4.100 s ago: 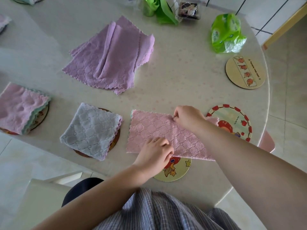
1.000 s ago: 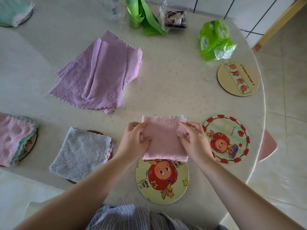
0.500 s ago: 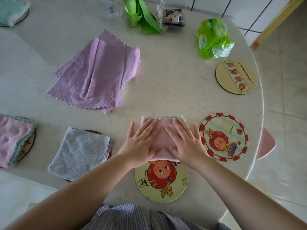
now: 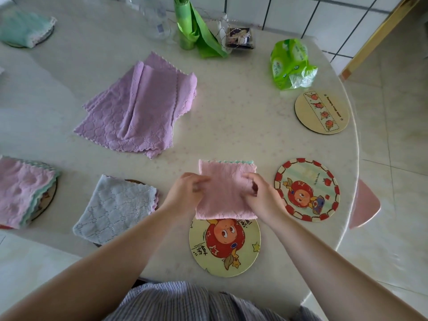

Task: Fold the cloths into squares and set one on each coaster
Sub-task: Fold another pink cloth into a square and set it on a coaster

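A: Now that my palms have lifted off it, both hands (image 4: 225,193) pinch the pink cloth's (image 4: 225,189) side edges.

B: Folded square, near the bench's (image 4: 243,117) front edge, overlapping the cartoon coaster (image 4: 224,246); I'd place it next.

Folded cloth (image 4: 225,189) overlaps nearest coaster (image 4: 224,247) (far edge only).
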Available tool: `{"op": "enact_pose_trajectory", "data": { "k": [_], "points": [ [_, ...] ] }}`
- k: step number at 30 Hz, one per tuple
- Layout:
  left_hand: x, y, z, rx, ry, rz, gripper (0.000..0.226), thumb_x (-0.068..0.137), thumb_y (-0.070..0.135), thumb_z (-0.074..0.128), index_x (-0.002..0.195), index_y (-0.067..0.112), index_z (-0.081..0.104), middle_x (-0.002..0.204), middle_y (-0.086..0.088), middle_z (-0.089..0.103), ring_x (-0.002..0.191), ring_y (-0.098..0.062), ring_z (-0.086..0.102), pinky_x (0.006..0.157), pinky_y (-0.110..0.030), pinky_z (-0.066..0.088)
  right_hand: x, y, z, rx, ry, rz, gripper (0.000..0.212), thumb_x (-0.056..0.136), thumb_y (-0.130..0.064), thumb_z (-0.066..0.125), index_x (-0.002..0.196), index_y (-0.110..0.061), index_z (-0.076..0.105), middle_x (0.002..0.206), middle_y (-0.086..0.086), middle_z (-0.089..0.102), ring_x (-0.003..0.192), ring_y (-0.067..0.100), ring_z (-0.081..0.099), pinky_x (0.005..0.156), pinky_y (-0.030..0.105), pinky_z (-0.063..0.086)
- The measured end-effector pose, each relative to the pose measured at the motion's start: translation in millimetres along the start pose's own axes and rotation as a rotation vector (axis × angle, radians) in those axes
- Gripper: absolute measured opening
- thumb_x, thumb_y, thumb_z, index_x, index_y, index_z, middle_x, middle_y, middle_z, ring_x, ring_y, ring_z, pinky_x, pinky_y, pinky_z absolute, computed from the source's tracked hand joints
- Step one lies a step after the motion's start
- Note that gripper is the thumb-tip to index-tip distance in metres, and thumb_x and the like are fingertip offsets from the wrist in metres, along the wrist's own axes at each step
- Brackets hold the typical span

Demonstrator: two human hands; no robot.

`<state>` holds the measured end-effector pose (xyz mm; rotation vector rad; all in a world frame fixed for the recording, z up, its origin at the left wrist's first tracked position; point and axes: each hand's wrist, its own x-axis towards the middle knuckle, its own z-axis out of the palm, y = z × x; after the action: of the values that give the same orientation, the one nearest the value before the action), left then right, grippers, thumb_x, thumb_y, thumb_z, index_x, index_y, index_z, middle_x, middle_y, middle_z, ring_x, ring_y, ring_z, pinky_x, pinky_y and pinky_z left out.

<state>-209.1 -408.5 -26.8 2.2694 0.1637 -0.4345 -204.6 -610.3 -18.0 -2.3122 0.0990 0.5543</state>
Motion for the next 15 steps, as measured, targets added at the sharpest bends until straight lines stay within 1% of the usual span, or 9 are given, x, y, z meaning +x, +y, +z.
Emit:
{"op": "enact_pose_trajectory", "data": {
  "k": [2,3,5,6,8,9,11,13,15],
  "points": [
    [-3,4,-4,-0.102,0.013,-0.013,0.043,0.083,-0.003,0.050,0.117,0.021,0.062,0.119,0.001,0.050,0.103,-0.011,0.055,0.084,-0.015,0.039,-6,-2,-3,0.065,0.017,-0.010,0.045,0.088,-0.018,0.054,0.129,-0.034,0.045,0.105,-0.005,0.050,0.083,0.012,0.054,0.054,0.018,0.036],
    [-7,5,-6,-0.132,0.016,0.003,0.044,0.083,-0.004,0.050,0.118,0.021,0.062,0.119,0.002,0.050,0.102,-0.009,0.056,0.083,-0.013,0.040,-13,-1,-4,0.096,0.025,-0.029,0.044,0.088,-0.017,0.055,0.128,-0.033,0.046,0.106,-0.004,0.054,0.089,0.014,0.055,0.058,0.020,0.040],
    [-21,5,-11,-0.155,-0.003,0.055,0.043,0.084,-0.004,0.051,0.119,0.020,0.060,0.120,0.002,0.050,0.101,-0.006,0.054,0.081,-0.004,0.039,-29,4,-4,0.141,0.027,-0.055,0.044,0.087,-0.014,0.058,0.125,-0.033,0.049,0.103,0.006,0.062,0.086,0.024,0.058,0.063,0.030,0.045],
    [-29,4,-12,-0.164,-0.023,0.075,0.042,0.086,-0.004,0.052,0.121,0.019,0.060,0.120,0.003,0.049,0.102,-0.006,0.053,0.081,0.000,0.037,-39,9,-2,0.166,0.017,-0.060,0.043,0.086,-0.012,0.060,0.122,-0.035,0.050,0.103,0.009,0.062,0.084,0.026,0.059,0.065,0.032,0.048],
    [-47,-4,-9,-0.176,-0.075,0.097,0.042,0.087,-0.003,0.053,0.122,0.018,0.058,0.120,0.003,0.049,0.105,-0.005,0.052,0.084,0.003,0.034,-57,20,7,0.204,-0.011,-0.063,0.046,0.084,-0.010,0.062,0.115,-0.042,0.049,0.112,-0.001,0.057,0.085,0.021,0.061,0.075,0.035,0.053],
    [-55,-9,-6,-0.178,-0.099,0.101,0.043,0.087,-0.004,0.053,0.123,0.019,0.058,0.120,0.002,0.048,0.106,-0.004,0.052,0.085,0.002,0.034,-67,25,13,0.209,-0.022,-0.061,0.048,0.084,-0.009,0.063,0.113,-0.044,0.048,0.115,-0.007,0.052,0.086,0.019,0.062,0.078,0.033,0.053],
    [-68,-20,3,-0.164,-0.125,0.091,0.046,0.085,-0.006,0.051,0.122,0.020,0.058,0.120,0.002,0.047,0.107,-0.005,0.052,0.086,0.002,0.033,-82,33,24,0.197,-0.025,-0.069,0.050,0.083,-0.008,0.064,0.113,-0.043,0.048,0.115,-0.014,0.047,0.089,0.015,0.060,0.079,0.023,0.051],
    [-77,-28,10,-0.141,-0.141,0.083,0.046,0.086,-0.007,0.050,0.123,0.021,0.058,0.120,0.004,0.045,0.109,-0.006,0.050,0.086,0.001,0.033,-91,38,34,0.192,-0.010,-0.071,0.048,0.082,-0.007,0.064,0.118,-0.036,0.051,0.116,-0.011,0.047,0.089,0.010,0.055,0.078,0.011,0.044],
    [-83,-31,15,-0.133,-0.151,0.091,0.046,0.087,-0.006,0.050,0.124,0.020,0.057,0.119,0.004,0.044,0.107,-0.005,0.050,0.086,0.000,0.033,-96,41,39,0.169,0.003,-0.072,0.048,0.082,-0.007,0.064,0.124,-0.028,0.052,0.117,-0.007,0.046,0.086,0.005,0.052,0.074,0.005,0.039]
  ]
}}
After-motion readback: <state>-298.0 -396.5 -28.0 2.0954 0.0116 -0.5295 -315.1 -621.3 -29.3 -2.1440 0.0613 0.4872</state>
